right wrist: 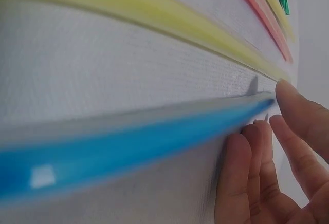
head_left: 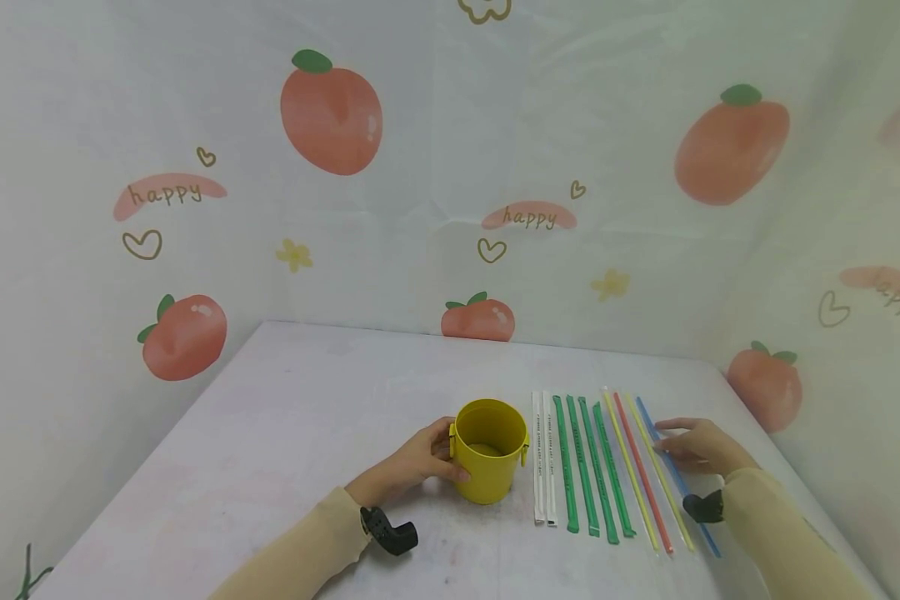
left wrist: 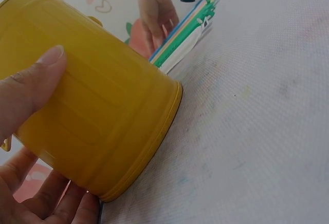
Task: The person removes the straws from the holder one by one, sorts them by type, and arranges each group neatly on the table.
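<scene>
My left hand (head_left: 417, 456) grips a small yellow bucket (head_left: 487, 480), which stands upright on the table. In the left wrist view, the thumb (left wrist: 32, 91) lies along the bucket's side while the other fingers curve round its far side. At the right end of a row of straws lies a blue straw (head_left: 708, 537). My right hand (head_left: 705, 447) is over this straw's upper part. Seen from the right wrist, thumb and fingers stand apart on either side of the blue straw (right wrist: 128, 149), with no clear pinch on it.
Between bucket and right hand lie two white wrapped straws (head_left: 538, 467), several green wrapped straws (head_left: 579, 475), and a red straw (head_left: 645, 475) between two yellow straws (head_left: 632, 467). A fruit-patterned curtain (head_left: 390, 250) hangs behind the white table (head_left: 330, 375).
</scene>
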Available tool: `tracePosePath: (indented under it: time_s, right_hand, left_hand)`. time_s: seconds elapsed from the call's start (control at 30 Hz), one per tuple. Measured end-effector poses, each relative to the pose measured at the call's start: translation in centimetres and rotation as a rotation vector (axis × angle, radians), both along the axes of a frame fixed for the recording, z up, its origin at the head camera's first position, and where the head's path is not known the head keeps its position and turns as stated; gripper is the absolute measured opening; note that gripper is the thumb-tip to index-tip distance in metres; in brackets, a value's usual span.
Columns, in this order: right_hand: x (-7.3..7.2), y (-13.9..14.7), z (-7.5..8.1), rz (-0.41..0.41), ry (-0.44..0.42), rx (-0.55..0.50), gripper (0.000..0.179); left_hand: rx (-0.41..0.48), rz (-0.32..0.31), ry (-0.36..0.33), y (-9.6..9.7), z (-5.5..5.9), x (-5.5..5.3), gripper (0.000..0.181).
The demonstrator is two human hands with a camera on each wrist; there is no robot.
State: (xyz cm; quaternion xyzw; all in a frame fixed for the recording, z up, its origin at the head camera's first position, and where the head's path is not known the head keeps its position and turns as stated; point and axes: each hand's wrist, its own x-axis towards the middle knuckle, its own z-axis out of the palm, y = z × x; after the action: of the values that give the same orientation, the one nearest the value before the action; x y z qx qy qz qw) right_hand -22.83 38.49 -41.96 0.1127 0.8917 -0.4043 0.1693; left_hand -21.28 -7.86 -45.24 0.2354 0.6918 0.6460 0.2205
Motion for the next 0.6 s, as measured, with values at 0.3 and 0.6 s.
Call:
tracePosePath:
  time_s: [0.3,0.6]
  right_hand:
    - [0.23,-0.29,0.30,-0.003,-0.018,0.015,0.069]
    - [0.17,-0.38,0.38,-0.014,-0.028,0.013,0.068]
  left_hand:
    - [0.010,-0.004,-0.004,-0.05,-0.19,-0.06,0.071]
    - [0.001,0.000,-0.006,0.01,-0.28,-0.14,0.069]
